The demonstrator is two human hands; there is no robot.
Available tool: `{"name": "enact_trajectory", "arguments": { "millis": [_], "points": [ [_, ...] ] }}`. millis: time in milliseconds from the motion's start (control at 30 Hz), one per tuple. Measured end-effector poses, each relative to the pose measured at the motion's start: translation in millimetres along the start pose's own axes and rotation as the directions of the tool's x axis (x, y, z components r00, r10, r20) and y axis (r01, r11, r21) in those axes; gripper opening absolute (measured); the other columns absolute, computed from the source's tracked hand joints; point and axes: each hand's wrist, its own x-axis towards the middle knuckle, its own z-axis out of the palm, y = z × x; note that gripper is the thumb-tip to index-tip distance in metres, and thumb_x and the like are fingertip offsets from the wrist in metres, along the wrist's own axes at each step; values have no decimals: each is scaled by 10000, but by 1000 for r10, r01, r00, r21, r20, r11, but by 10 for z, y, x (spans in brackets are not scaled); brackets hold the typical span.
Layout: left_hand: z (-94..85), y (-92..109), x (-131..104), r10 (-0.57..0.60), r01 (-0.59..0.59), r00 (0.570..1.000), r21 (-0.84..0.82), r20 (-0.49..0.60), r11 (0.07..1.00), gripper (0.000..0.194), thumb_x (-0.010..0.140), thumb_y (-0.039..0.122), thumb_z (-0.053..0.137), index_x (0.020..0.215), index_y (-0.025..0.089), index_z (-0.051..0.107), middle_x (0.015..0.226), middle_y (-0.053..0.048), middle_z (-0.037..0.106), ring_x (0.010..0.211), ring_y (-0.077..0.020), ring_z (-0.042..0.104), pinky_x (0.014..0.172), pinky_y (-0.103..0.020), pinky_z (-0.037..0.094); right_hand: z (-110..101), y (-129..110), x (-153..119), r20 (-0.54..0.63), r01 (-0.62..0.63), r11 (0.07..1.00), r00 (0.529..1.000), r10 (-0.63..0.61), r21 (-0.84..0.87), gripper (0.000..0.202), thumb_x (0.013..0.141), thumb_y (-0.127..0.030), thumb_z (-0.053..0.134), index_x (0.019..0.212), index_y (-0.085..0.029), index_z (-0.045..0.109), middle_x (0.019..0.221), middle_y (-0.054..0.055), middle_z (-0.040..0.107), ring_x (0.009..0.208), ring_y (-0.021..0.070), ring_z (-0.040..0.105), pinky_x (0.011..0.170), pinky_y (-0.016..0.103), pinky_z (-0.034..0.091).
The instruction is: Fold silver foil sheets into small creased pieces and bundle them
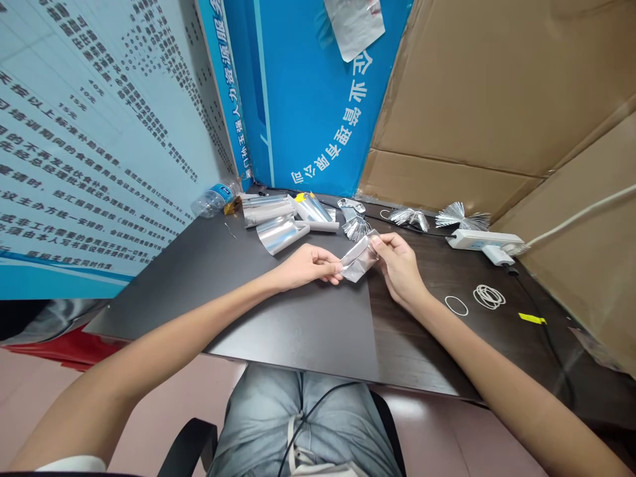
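Observation:
A small folded piece of silver foil (358, 260) is held between both hands above the table. My left hand (314, 266) pinches its left edge, thumb on top. My right hand (396, 265) grips its upper right corner between thumb and fingers. Just behind the foil lies a fringed silver piece (356, 225). Curled silver sheets (282, 232) rest on the table behind my left hand. More fringed silver bundles (462, 217) lie farther right, near the cardboard.
A white power strip (484, 240) with a plug and cables sits at the right. White rings (489, 297) and a yellow strip (532, 318) lie on the dark table (417, 344). A plastic bottle (214, 199) lies at the back left. Blue and cardboard panels (472, 99) stand behind.

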Motion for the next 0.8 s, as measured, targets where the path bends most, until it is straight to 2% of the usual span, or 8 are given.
{"name": "enact_trajectory", "arguments": {
  "millis": [233, 367, 500, 700, 800],
  "points": [
    [-3, 18, 6, -100, 96, 994, -119, -31, 988, 359, 836, 476, 850, 940, 139, 785, 940, -124, 817, 851, -166, 770, 772, -241, 546, -11, 4, 38, 1, -54, 997, 999, 54, 61, 327, 753, -462, 912, 778, -233, 680, 750, -24, 583, 705, 142, 491, 654, 288, 424],
    [4, 33, 14, -131, 129, 991, -95, -18, 987, 331, 880, 454, 810, 951, 132, 772, 963, -126, 818, 858, -158, 770, 779, -237, 543, -5, 17, 51, 0, -88, 990, 996, 88, 114, 324, 730, -431, 917, 736, -229, 664, 755, -27, 568, 716, 141, 485, 657, 282, 427],
    [47, 30, 25, -169, 165, 983, -65, -67, 984, 283, 914, 413, 765, 914, 131, 740, 941, -125, 818, 814, -162, 772, 733, -240, 533, 2, 15, 55, -35, -118, 981, 991, 125, 155, 328, 684, -399, 921, 692, -225, 643, 734, -28, 562, 718, 145, 486, 661, 279, 435],
    [124, 75, 18, -217, 209, 968, -75, -125, 975, 229, 938, 350, 691, 862, 134, 709, 869, -120, 815, 730, -154, 761, 687, -240, 512, 70, 43, 12, -74, -102, 984, 991, 113, 148, 330, 664, -393, 912, 675, -224, 629, 694, -32, 551, 700, 144, 478, 654, 275, 433],
    [126, 81, 17, -228, 219, 964, -73, -138, 973, 215, 937, 326, 673, 867, 130, 727, 858, -123, 816, 711, -149, 756, 687, -240, 514, 24, 53, 79, -109, -71, 990, 990, 85, 123, 337, 664, -405, 901, 685, -230, 614, 706, -29, 562, 698, 149, 497, 652, 285, 452]
  ]
}}
